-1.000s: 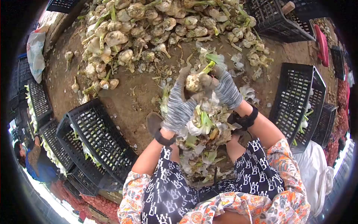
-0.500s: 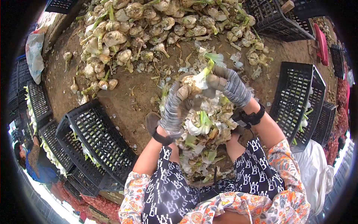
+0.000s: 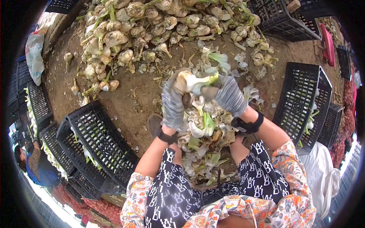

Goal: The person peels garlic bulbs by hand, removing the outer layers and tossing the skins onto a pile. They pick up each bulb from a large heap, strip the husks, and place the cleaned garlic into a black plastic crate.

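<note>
My left hand point(image 3: 173, 102), in a grey striped glove, is wrapped round the bulb end of a garlic head point(image 3: 194, 82). The garlic lies roughly level, its green-white stem pointing right. At the stem end is my right hand point(image 3: 229, 94), also gloved, its fingers closed round or against the stem; motion blurs the fingertips. Below both hands, between my legs, lies a heap of peeled husks and leaves point(image 3: 205, 146). Beyond them spreads a large pile of unpeeled garlic point(image 3: 152, 22) on the dirt floor.
Black crates holding garlic stand at my left point(image 3: 102, 140) and right point(image 3: 300, 98). Another black crate point(image 3: 285, 22) is at the upper right, near a pink stool point(image 3: 327, 45). A white sack point(image 3: 319, 174) lies at the lower right. A person point(image 3: 36, 165) is at the far left.
The garlic has turned from slanted to nearly level, its outer skin pulled partly away. My right hand has moved down a little, and my left hand has shifted slightly left.
</note>
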Available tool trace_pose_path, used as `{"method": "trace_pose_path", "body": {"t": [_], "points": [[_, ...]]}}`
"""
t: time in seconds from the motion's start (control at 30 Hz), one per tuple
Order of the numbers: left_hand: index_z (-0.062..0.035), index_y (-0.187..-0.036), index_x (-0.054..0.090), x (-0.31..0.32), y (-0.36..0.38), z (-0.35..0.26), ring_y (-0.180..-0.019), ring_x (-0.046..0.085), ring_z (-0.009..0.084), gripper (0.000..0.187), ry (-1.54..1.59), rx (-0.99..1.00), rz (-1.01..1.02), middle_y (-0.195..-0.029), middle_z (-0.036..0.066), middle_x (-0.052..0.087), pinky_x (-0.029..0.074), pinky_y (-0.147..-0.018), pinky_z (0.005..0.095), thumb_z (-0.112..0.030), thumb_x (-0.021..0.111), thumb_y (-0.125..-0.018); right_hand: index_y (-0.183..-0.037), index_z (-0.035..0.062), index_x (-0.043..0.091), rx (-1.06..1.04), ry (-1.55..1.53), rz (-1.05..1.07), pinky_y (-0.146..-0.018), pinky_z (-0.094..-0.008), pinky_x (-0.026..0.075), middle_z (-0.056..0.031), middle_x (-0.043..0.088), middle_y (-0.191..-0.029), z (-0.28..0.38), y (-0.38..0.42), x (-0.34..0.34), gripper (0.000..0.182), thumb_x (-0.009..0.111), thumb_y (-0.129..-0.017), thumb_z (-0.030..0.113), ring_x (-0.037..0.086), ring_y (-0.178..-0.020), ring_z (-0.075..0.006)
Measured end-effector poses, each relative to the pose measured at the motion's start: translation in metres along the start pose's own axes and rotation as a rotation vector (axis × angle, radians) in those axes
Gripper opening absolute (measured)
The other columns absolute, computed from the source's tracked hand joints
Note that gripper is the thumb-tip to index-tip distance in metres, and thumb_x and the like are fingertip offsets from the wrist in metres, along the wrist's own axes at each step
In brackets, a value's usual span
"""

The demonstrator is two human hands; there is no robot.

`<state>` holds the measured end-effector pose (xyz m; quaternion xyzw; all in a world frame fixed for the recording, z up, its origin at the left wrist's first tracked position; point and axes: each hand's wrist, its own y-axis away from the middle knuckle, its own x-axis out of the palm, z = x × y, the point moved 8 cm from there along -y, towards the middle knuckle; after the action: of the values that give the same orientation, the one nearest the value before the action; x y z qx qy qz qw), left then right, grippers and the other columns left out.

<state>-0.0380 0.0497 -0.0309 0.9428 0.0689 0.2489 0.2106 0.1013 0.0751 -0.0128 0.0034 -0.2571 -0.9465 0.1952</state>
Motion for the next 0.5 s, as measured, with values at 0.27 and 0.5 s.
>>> {"method": "trace_pose_path", "body": {"t": [0.27,0.5], "points": [[-0.0045,-0.096,0.061,-0.021,-0.031,0.032,-0.074,0.059,0.0149,0.057,-0.034,-0.334,-0.045,-0.087,0.005,0.063,0.048,-0.065,0.0264,-0.059,0.05,-0.081,-0.105,-0.0024,0.055,-0.172,0.198,-0.022,-0.074,-0.0258,0.046,-0.0066,0.06,-0.088,0.01,0.009,-0.001,0.03,0.061,-0.077,0.007,0.055,-0.08,-0.0112],[0.001,-0.105,0.058,0.021,0.01,-0.045,-0.093,0.055,0.0139,0.035,-0.664,0.428,-0.045,-0.099,0.006,0.057,0.045,-0.082,0.0269,-0.002,0.07,-0.073,-0.121,-0.0029,0.043,-0.284,0.129,-0.026,-0.081,-0.0252,0.045,-0.0057,0.056,-0.102,0.021,0.006,-0.006,0.045,0.054,-0.078,0.004,0.053,-0.09,-0.0117]]}}
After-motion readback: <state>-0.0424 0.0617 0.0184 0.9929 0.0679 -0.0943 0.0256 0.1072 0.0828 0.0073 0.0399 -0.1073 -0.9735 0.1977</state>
